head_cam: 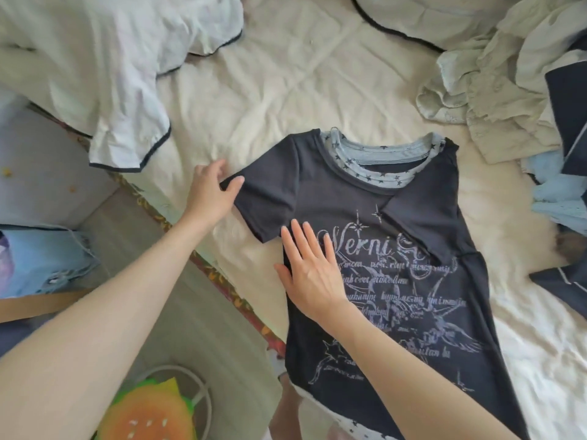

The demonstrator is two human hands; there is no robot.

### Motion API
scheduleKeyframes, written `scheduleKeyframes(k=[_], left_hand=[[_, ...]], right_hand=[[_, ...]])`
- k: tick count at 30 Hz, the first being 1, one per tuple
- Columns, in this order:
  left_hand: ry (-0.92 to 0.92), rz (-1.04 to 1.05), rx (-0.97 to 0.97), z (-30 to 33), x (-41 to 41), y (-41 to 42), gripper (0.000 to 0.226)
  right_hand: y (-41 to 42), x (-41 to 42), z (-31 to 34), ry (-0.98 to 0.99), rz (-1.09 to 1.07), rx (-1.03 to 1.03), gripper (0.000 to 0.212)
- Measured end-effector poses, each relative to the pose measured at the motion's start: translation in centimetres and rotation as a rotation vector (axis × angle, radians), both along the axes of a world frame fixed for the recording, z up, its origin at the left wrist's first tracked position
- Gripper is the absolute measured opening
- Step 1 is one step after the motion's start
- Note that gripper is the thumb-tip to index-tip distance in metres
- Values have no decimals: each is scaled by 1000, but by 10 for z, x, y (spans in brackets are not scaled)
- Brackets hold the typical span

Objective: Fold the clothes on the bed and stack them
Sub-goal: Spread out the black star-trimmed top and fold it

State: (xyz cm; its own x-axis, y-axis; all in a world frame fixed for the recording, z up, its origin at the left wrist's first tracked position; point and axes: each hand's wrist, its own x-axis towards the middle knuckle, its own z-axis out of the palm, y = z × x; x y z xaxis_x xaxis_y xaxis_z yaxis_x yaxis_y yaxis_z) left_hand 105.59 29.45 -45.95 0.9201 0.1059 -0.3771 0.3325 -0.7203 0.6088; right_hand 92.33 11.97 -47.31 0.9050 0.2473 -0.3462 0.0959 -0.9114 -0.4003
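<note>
— Where is the T-shirt (397, 249)?

— The dark T-shirt lies face up on the bed (286, 74), near the bed's left edge, its hem running over the near edge. Its printed front shows pale lettering, and the collar, lined in light star-patterned cloth, points toward the far side. One sleeve is folded in across the chest; the other lies spread out toward the left edge.

— And the hands?

— The left hand (209, 192) grips the end of the spread sleeve, thumb on top of the cloth and fingers curled behind it. The right hand (313, 274) lies flat on the shirt's front beside that sleeve, fingers straight and pressing the cloth, holding nothing.

— What else is on the bed?

— A white garment with dark trim (127, 128) sits toward the far left corner. A heap of pale, light blue and navy clothes (508, 90) lies along the right edge.
</note>
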Motion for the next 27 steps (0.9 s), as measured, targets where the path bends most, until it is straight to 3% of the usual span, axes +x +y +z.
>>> scheduleKeyframes(k=[6, 11, 15, 18, 21, 24, 27], left_hand=[[58, 32, -24, 5, 10, -6, 31], [-41, 69, -214, 45, 7, -61, 15], [101, -204, -336, 55, -4, -131, 22], [85, -341, -229, 38, -18, -141, 24], [-46, -203, -96, 17, -41, -114, 25], [58, -58, -12, -2, -63, -92, 36], [102, -39, 14, -8, -76, -93, 46]], right_hand=[[1, 2, -2, 41, -3, 21, 60], [-29, -18, 13, 89, -142, 60, 57], [-61, -43, 19, 133, -226, -53, 55], [-82, -47, 21, 149, -293, -89, 55], [-96, -42, 21, 127, -319, -86, 54], [-96, -24, 20, 82, -282, -77, 53], [-89, 6, 19, -8, -225, -37, 50]])
